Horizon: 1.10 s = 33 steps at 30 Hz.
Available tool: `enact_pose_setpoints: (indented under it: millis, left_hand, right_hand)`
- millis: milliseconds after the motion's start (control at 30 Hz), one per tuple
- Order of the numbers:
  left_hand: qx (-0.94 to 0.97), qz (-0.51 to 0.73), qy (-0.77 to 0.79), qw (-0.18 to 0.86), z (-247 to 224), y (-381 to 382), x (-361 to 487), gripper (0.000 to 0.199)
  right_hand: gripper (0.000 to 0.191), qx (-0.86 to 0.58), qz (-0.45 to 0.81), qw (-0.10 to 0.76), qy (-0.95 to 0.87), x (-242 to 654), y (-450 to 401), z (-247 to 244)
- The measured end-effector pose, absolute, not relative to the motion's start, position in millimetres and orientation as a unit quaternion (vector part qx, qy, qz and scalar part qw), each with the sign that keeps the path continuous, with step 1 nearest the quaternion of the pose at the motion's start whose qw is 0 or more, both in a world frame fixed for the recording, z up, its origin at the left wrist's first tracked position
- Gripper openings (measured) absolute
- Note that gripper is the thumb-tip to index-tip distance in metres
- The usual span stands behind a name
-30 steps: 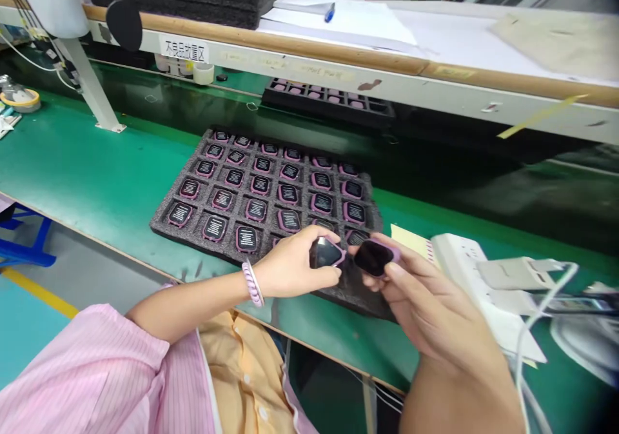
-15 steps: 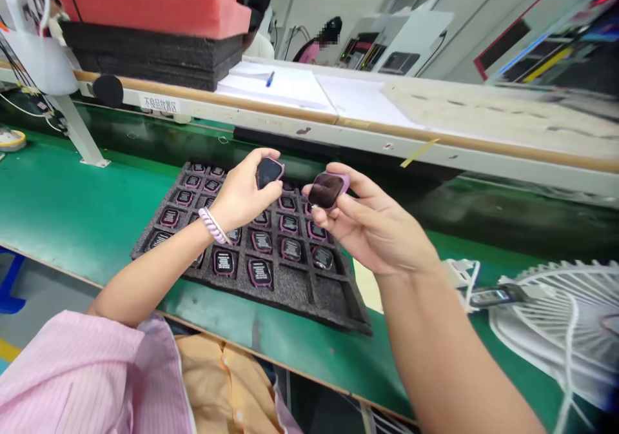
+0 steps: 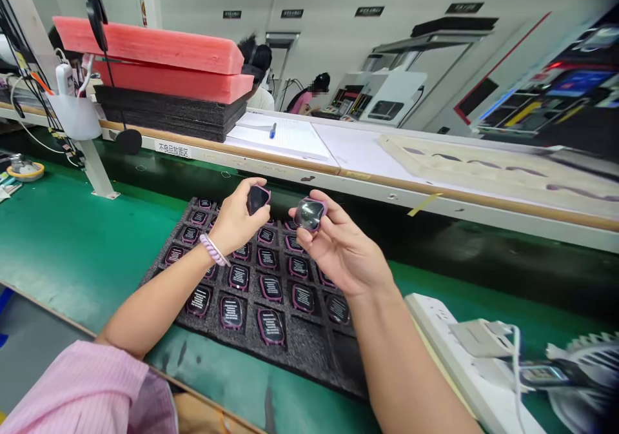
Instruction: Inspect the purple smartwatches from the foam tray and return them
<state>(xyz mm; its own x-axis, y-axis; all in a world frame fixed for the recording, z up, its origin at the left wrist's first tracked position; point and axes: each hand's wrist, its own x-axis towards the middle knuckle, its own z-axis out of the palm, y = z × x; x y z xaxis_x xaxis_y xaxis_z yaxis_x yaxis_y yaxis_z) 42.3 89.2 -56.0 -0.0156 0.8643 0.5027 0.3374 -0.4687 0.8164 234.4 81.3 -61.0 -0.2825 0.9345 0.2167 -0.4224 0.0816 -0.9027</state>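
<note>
My left hand (image 3: 240,218), with a twisted pink band at the wrist, grips a purple-edged smartwatch body (image 3: 258,199) with a dark screen. To its right, my right hand (image 3: 338,244) pinches a second smartwatch body (image 3: 310,214) by its edges, its dark glossy face catching light. Both are held above a black foam tray (image 3: 309,337) on the green bench. Rows of similar watch bodies (image 3: 271,326) lie in the tray's square pockets, their screens showing white text. A few pockets at the front right hold nothing. My hands and forearms hide part of the tray.
A white power strip (image 3: 449,350) with plugged-in chargers lies at the right, near a white fan (image 3: 580,382). Behind the bench, a raised shelf (image 3: 358,179) carries red foam blocks (image 3: 169,53), black foam sheets, papers and a pen. Two people sit beyond it.
The camera view has tilted up, so the scene sits lower and more of the room shows. The right-hand watch has turned slightly, its face now brighter. Both hands keep their watches.
</note>
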Motion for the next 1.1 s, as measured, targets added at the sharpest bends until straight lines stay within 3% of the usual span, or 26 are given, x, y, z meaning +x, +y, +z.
enact_pose_setpoints:
  millis: [233,1100]
  left_hand:
    - [0.655,0.554,0.437,0.269,-61.3,85.0,47.8,0.044]
    - [0.640,0.599,0.438,0.198,-58.7,79.2,49.0,0.041]
  right_hand:
    - [0.046,-0.257,0.631,0.534,-0.500,233.7,83.2,-66.9]
    - [0.050,-0.252,0.603,0.532,-0.539,236.5,75.6,-62.1]
